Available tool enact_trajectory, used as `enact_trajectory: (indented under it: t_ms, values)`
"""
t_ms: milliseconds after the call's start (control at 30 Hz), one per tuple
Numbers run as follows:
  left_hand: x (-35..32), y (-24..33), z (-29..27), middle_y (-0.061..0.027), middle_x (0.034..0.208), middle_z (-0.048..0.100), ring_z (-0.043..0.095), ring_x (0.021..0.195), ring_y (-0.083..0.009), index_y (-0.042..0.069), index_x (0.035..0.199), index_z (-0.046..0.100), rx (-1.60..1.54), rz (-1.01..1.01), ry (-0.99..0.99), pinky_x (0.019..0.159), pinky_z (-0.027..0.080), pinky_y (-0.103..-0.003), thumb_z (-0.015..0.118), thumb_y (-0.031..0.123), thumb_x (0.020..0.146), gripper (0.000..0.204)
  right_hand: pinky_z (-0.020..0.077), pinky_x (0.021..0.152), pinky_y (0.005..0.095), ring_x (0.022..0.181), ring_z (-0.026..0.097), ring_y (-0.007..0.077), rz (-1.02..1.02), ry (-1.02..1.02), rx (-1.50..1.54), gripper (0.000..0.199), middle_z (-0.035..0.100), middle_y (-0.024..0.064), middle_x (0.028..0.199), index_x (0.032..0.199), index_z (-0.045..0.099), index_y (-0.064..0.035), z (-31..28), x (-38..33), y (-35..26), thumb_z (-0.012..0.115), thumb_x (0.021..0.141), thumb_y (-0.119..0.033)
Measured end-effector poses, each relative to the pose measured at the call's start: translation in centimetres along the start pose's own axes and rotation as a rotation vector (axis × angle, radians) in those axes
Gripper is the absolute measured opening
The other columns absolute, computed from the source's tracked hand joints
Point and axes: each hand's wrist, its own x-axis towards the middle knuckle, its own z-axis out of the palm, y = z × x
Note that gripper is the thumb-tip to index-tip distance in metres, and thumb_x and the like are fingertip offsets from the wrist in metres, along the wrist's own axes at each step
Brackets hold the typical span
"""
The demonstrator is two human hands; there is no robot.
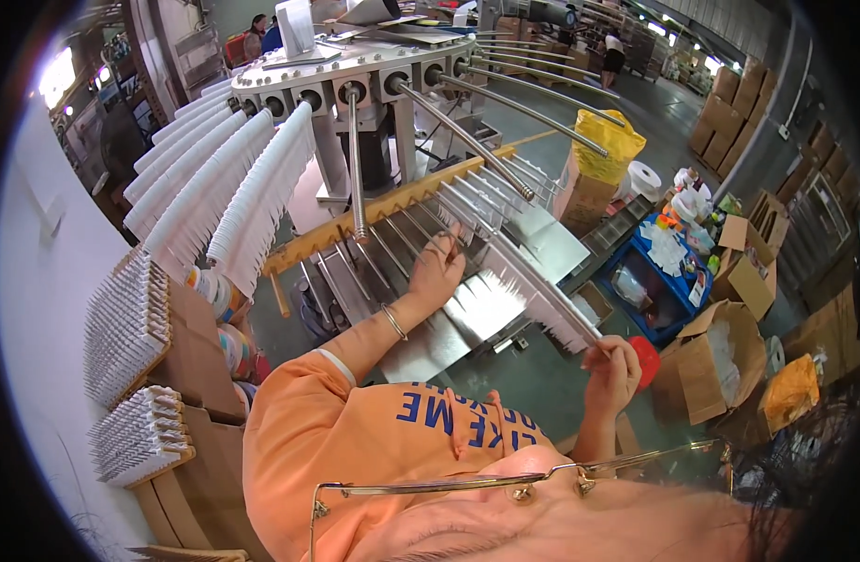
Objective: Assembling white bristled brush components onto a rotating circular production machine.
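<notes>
My right hand (612, 370) grips the near end of a long rod hung with white fringed strips (556, 321). The rod slopes up and away to the left, over a shiny metal tray (448, 342). My left hand (437, 267) is by the rod's far part, fingers bent together; what they pinch, if anything, is too small to make out. Bare metal rods (386, 255) lie side by side along a wooden bar (392, 199) beyond that hand. Ahead stands a round metal machine (355, 70) with rods sticking outward, the left ones covered in white fringe (266, 187).
At the left, boards with dense rows of pins (130, 323) stand on cardboard boxes (205, 351). A blue crate (668, 272), an open carton (711, 365) and a yellow bag (606, 145) on a box are at the right. A bare machine rod (357, 169) points toward me.
</notes>
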Motion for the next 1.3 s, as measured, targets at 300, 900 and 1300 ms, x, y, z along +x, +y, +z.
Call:
enact_trajectory:
  t_ms: [300,900,1300]
  values:
    - [1.9,0.1,0.3,-0.0227,0.103,0.048,0.049,0.092,-0.0372,0.000,0.134,0.020,0.582,0.142,-0.056,0.080,0.041,-0.042,0.046,0.001,0.067,0.072,0.0395,0.055,0.0226,0.061,0.050,0.0117,0.072,-0.086,-0.180,0.023,0.055,0.0066,0.073,0.090,0.057,0.0034,2.6,2.4,-0.2,0.041,0.089,-0.014]
    - [-0.4,7.2,-0.4,0.0030,0.073,0.041,0.035,0.059,-0.0030,0.006,0.125,0.041,-0.752,-0.041,-0.459,0.053,0.031,-0.017,0.045,0.001,0.085,0.041,0.0341,0.048,0.0177,0.054,0.041,0.0064,-0.169,0.606,-0.006,0.010,0.046,0.0022,0.067,0.092,0.047,-0.0048,-1.9,-6.9,-3.7,0.040,0.085,-0.006]
    - [-6.6,9.7,-12.6,0.0033,0.065,0.042,0.037,0.055,-0.0034,0.003,0.101,0.049,-0.868,0.126,-0.709,0.049,0.032,-0.018,0.045,0.001,0.085,0.016,0.0378,0.061,0.0217,0.066,0.045,0.0111,-0.298,0.443,-0.085,0.022,0.046,0.0062,0.080,0.085,0.045,0.0002,10.3,-23.1,-8.1,0.046,0.089,-0.021]
